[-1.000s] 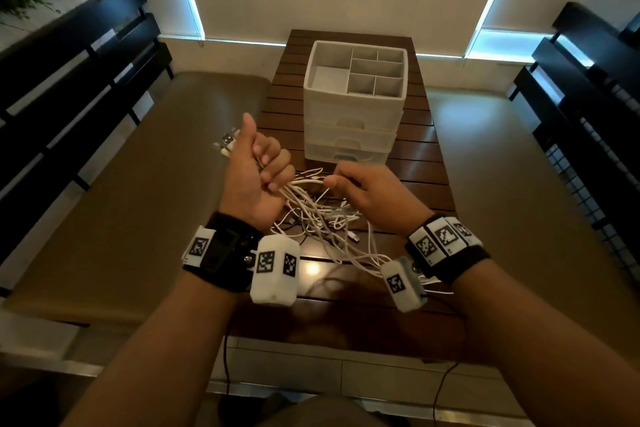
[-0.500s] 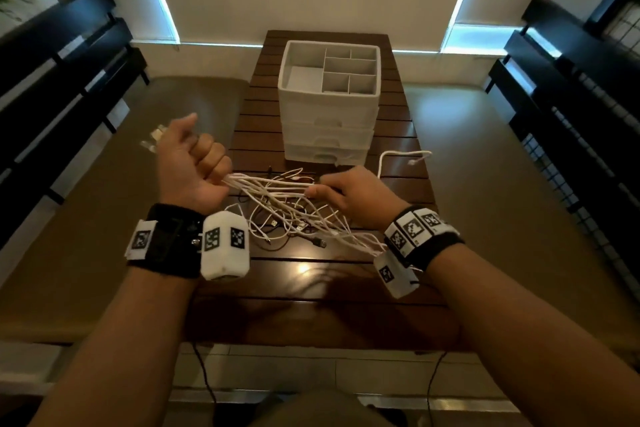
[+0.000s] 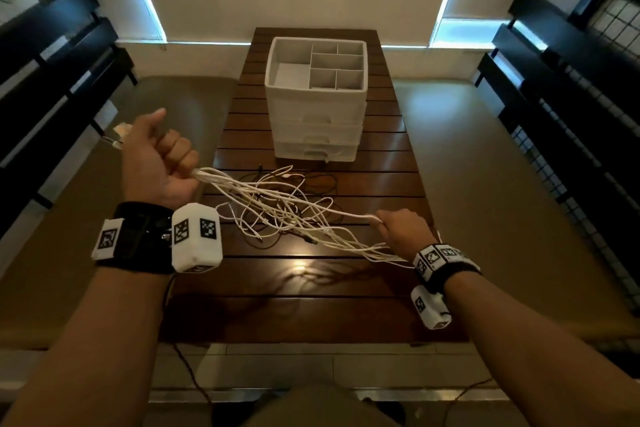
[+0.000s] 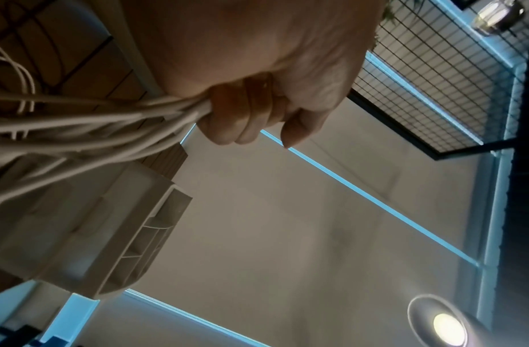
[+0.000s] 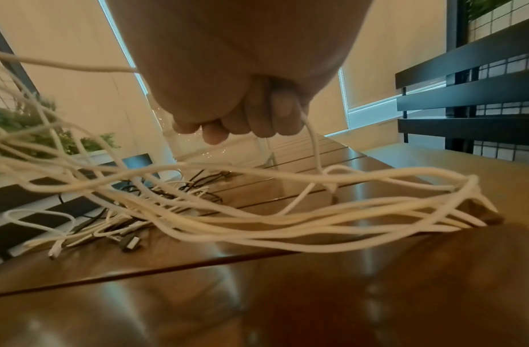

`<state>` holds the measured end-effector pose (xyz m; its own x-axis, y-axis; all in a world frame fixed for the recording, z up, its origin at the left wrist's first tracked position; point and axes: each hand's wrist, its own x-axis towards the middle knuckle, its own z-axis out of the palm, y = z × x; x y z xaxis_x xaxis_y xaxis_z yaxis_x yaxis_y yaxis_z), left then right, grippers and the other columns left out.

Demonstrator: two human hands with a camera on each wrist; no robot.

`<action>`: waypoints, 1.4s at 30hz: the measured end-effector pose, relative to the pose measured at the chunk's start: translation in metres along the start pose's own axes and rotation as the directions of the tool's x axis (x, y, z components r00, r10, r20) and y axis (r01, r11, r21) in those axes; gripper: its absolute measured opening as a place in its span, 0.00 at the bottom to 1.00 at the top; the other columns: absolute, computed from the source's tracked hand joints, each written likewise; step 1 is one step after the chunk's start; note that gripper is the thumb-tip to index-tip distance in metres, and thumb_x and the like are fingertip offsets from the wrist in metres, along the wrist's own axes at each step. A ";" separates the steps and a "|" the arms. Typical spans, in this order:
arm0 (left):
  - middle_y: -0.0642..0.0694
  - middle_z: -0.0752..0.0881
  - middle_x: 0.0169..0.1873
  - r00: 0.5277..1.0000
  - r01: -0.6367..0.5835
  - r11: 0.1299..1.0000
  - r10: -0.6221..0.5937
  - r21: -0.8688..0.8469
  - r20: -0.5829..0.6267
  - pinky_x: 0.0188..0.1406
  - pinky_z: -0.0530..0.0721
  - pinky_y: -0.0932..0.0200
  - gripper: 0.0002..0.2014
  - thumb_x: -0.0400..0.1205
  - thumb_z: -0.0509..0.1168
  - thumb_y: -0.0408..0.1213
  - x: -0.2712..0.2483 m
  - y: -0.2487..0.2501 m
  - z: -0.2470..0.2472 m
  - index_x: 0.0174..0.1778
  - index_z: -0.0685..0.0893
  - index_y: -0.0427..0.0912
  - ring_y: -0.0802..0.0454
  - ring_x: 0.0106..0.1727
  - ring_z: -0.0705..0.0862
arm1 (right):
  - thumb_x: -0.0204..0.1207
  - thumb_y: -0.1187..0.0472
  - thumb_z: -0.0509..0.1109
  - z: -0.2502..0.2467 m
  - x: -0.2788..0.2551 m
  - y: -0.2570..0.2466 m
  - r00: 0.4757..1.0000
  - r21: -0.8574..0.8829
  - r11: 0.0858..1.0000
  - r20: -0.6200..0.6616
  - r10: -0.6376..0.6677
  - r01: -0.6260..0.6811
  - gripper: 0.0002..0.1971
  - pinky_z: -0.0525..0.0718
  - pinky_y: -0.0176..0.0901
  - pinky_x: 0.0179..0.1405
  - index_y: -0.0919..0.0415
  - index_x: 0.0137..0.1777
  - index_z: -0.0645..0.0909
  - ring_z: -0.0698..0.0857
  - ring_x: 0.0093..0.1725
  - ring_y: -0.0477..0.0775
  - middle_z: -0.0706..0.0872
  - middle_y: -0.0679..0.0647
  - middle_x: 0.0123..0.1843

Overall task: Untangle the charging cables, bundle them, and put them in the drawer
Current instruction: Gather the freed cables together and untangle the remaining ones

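Our left hand (image 3: 157, 163) squeezes the white cables (image 3: 277, 204) tight; our right hand (image 3: 403, 230) pinches them, so loops spread.

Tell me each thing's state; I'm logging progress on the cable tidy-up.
left hand: fist gripping a bunch of white cables.
right hand: curled, holding white cable strands.
white cables: tangled, stretched between both hands.
black cables: loose on the table.
drawer unit: drawers shut.
top tray: compartments look empty.

Home sitting nook: slatted wooden table (image 3: 311, 288), cushioned benches (image 3: 502, 166) (blinds drawn).
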<state>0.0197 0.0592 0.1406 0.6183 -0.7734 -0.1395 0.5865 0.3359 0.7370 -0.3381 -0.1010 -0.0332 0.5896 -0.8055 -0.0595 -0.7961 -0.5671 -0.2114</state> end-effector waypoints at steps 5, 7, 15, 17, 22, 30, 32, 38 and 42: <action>0.53 0.55 0.20 1.000 -0.009 1.000 0.009 0.024 0.005 0.15 0.55 0.63 0.26 0.87 0.64 0.40 -0.001 0.003 0.001 0.30 0.55 0.52 0.55 0.21 0.52 | 0.90 0.37 0.53 -0.007 -0.005 0.010 0.990 -0.033 0.991 0.048 0.131 -0.130 0.23 0.87 0.56 0.44 0.50 0.46 0.82 0.89 0.43 0.66 0.88 0.56 0.41; 0.53 0.55 0.20 1.000 0.008 0.999 -0.009 0.034 0.029 0.15 0.55 0.63 0.26 0.87 0.64 0.41 -0.005 -0.002 0.004 0.30 0.56 0.52 0.56 0.21 0.52 | 0.85 0.29 0.55 -0.008 -0.003 0.008 0.981 -0.012 0.988 0.116 0.154 -0.154 0.26 0.87 0.54 0.44 0.50 0.40 0.75 0.88 0.42 0.61 0.85 0.50 0.39; 0.54 0.53 0.20 0.997 0.071 0.997 -0.070 -0.012 0.044 0.12 0.54 0.61 0.26 0.87 0.65 0.42 -0.009 -0.028 0.024 0.26 0.59 0.52 0.56 0.18 0.52 | 0.55 0.14 0.72 -0.063 0.013 -0.068 0.987 0.270 0.957 0.095 -0.132 0.102 0.71 0.68 0.71 0.83 0.52 0.92 0.50 0.66 0.85 0.61 0.66 0.57 0.87; 0.54 0.55 0.19 0.995 0.083 0.997 -0.082 -0.006 0.060 0.12 0.54 0.62 0.26 0.87 0.65 0.43 -0.013 -0.035 0.033 0.25 0.61 0.51 0.56 0.19 0.52 | 0.55 0.15 0.72 -0.081 0.016 -0.099 0.968 0.307 0.920 -0.019 -0.251 0.245 0.70 0.68 0.66 0.85 0.50 0.92 0.50 0.66 0.85 0.58 0.66 0.55 0.87; 0.54 0.59 0.16 0.985 0.090 0.996 -0.092 0.015 0.146 0.16 0.52 0.62 0.26 0.89 0.62 0.48 -0.025 -0.049 0.061 0.26 0.62 0.48 0.56 0.17 0.53 | 0.69 0.39 0.80 -0.095 0.025 -0.188 0.864 0.419 0.756 -0.201 -0.463 0.503 0.38 0.84 0.56 0.66 0.58 0.74 0.75 0.83 0.64 0.55 0.84 0.54 0.68; 0.52 0.59 0.15 0.965 0.128 0.992 -0.129 0.020 0.228 0.12 0.56 0.67 0.31 0.90 0.59 0.54 -0.032 -0.043 0.055 0.22 0.62 0.46 0.55 0.14 0.56 | 0.78 0.38 0.62 -0.066 0.031 -0.200 0.920 0.452 0.807 -0.274 -0.280 0.380 0.21 0.82 0.54 0.33 0.52 0.31 0.78 0.82 0.29 0.53 0.83 0.48 0.28; 0.53 0.58 0.16 0.975 0.111 0.993 -0.115 0.034 0.192 0.12 0.55 0.65 0.28 0.89 0.62 0.50 -0.034 -0.035 0.054 0.24 0.60 0.48 0.55 0.16 0.53 | 0.80 0.38 0.60 -0.053 0.026 -0.182 0.921 0.377 0.854 -0.288 -0.260 0.359 0.24 0.82 0.54 0.30 0.55 0.31 0.80 0.82 0.27 0.57 0.82 0.49 0.25; 0.55 0.58 0.16 0.990 0.062 0.996 -0.069 0.063 0.126 0.12 0.57 0.62 0.27 0.88 0.64 0.35 -0.032 -0.015 0.042 0.23 0.63 0.51 0.57 0.16 0.54 | 0.82 0.41 0.63 -0.011 0.005 -0.099 0.987 0.272 0.952 -0.119 -0.107 0.136 0.21 0.70 0.44 0.30 0.51 0.33 0.83 0.82 0.30 0.58 0.81 0.49 0.27; 0.54 0.56 0.18 0.992 0.010 1.000 -0.011 0.008 0.129 0.12 0.58 0.62 0.26 0.88 0.65 0.38 -0.023 0.006 0.035 0.27 0.59 0.51 0.56 0.17 0.54 | 0.82 0.50 0.63 0.007 -0.011 -0.041 1.000 0.068 0.997 -0.001 0.020 -0.020 0.18 0.78 0.51 0.34 0.57 0.36 0.87 0.88 0.37 0.67 0.90 0.59 0.34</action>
<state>-0.0088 0.0603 0.1715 0.5397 -0.8397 -0.0611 0.5882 0.3241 0.7409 -0.3108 -0.0681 -0.0302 0.5733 -0.8170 -0.0624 -0.7966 -0.5378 -0.2760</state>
